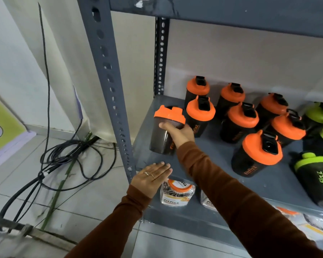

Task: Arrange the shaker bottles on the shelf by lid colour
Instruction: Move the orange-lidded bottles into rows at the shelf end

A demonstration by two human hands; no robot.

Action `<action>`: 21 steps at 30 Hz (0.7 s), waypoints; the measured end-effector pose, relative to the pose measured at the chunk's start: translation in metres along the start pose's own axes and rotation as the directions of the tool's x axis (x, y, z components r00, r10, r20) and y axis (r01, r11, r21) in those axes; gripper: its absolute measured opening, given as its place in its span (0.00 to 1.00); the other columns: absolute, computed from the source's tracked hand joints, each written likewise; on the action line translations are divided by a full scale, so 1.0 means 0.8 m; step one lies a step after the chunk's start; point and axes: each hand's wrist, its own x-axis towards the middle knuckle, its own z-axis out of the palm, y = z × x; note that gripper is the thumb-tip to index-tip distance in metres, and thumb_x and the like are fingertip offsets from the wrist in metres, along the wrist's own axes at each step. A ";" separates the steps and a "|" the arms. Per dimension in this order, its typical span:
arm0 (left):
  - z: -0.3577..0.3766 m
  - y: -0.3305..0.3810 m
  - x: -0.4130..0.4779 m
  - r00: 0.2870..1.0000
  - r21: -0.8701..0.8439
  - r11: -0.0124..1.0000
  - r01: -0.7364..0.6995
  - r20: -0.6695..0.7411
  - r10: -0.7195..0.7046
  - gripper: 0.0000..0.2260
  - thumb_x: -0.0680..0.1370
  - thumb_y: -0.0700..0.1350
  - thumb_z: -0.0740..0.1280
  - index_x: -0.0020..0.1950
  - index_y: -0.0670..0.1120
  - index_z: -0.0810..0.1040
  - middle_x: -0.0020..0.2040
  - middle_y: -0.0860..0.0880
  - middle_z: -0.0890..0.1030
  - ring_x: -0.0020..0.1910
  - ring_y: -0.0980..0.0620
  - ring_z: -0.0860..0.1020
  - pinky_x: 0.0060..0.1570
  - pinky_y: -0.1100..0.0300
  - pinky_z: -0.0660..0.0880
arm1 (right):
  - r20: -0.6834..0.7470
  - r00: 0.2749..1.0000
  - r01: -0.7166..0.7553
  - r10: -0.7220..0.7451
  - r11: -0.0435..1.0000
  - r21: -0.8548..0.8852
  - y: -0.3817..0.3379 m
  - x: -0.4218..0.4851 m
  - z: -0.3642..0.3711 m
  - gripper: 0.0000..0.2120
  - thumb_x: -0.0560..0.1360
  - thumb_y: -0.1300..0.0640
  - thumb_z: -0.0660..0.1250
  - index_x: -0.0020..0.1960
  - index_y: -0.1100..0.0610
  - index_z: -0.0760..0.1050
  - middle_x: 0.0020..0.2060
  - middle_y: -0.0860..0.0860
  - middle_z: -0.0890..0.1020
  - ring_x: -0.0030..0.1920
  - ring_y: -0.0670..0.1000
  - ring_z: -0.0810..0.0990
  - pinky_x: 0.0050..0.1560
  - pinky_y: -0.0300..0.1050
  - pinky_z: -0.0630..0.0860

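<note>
My right hand [177, 133] grips a dark shaker bottle with an orange lid [165, 127] at the left end of the grey shelf [213, 161], tilted slightly left. Several more orange-lidded shaker bottles [242, 118] stand grouped in the middle of the shelf, one nearer the front [257, 153]. Green-lidded shaker bottles [317, 174] stand at the right edge of the view. My left hand [151, 176] rests flat and empty on the shelf's front left corner, fingers together, by the upright post.
A perforated grey steel post [108, 71] rises at the shelf's front left. Clear jars with orange lids [177, 192] sit on the shelf below. Black cables [69, 155] lie tangled on the tiled floor to the left. Another shelf board [231, 12] runs overhead.
</note>
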 end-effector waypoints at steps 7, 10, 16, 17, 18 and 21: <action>0.004 -0.001 0.000 1.000 0.040 0.999 -0.009 -0.025 0.010 0.17 0.70 0.42 0.70 0.58 0.46 0.77 0.54 0.48 0.82 0.55 0.52 0.80 0.66 0.60 0.64 | -0.267 0.904 0.297 -0.335 0.939 -0.172 0.032 -0.034 -0.059 0.43 0.51 0.52 0.77 0.62 0.58 0.63 0.59 0.58 0.72 0.58 0.54 0.73 0.62 0.49 0.71; 0.002 0.001 0.003 1.000 0.054 0.998 -0.013 -0.006 0.013 0.17 0.71 0.43 0.66 0.59 0.46 0.73 0.53 0.48 0.83 0.53 0.51 0.81 0.64 0.60 0.68 | -0.292 0.910 0.257 -0.295 0.953 -0.163 0.043 -0.042 -0.074 0.43 0.57 0.59 0.80 0.64 0.57 0.59 0.56 0.54 0.72 0.55 0.51 0.73 0.58 0.44 0.70; -0.009 0.016 0.010 0.997 0.087 0.995 0.044 -0.070 -0.038 0.14 0.78 0.46 0.58 0.53 0.42 0.80 0.49 0.45 0.84 0.50 0.48 0.82 0.62 0.58 0.70 | -0.303 0.889 0.309 -0.344 0.938 -0.156 0.060 -0.048 -0.067 0.47 0.54 0.60 0.82 0.64 0.60 0.57 0.57 0.54 0.69 0.55 0.48 0.71 0.54 0.30 0.65; -0.010 0.019 0.009 0.997 0.101 0.993 0.056 -0.060 -0.050 0.15 0.79 0.47 0.55 0.54 0.42 0.79 0.50 0.44 0.84 0.50 0.47 0.82 0.66 0.58 0.64 | -0.296 0.889 0.320 -0.349 0.937 -0.140 0.062 -0.049 -0.067 0.48 0.54 0.61 0.82 0.65 0.60 0.56 0.58 0.54 0.69 0.56 0.48 0.70 0.54 0.26 0.65; -0.012 0.023 0.008 0.998 0.121 0.990 0.069 -0.024 -0.067 0.16 0.80 0.48 0.53 0.56 0.41 0.76 0.51 0.43 0.83 0.52 0.46 0.81 0.68 0.57 0.59 | -0.285 0.893 0.325 -0.348 0.937 -0.126 0.065 -0.052 -0.069 0.49 0.54 0.61 0.82 0.66 0.61 0.56 0.59 0.54 0.67 0.58 0.48 0.69 0.55 0.23 0.64; -0.010 0.040 0.001 0.978 0.153 0.982 0.111 0.160 -0.135 0.22 0.80 0.53 0.45 0.63 0.40 0.67 0.61 0.40 0.78 0.61 0.42 0.74 0.72 0.57 0.46 | -0.245 0.897 0.327 -0.368 0.925 -0.193 0.083 -0.070 -0.091 0.53 0.54 0.49 0.81 0.69 0.58 0.53 0.65 0.54 0.63 0.67 0.51 0.64 0.68 0.36 0.59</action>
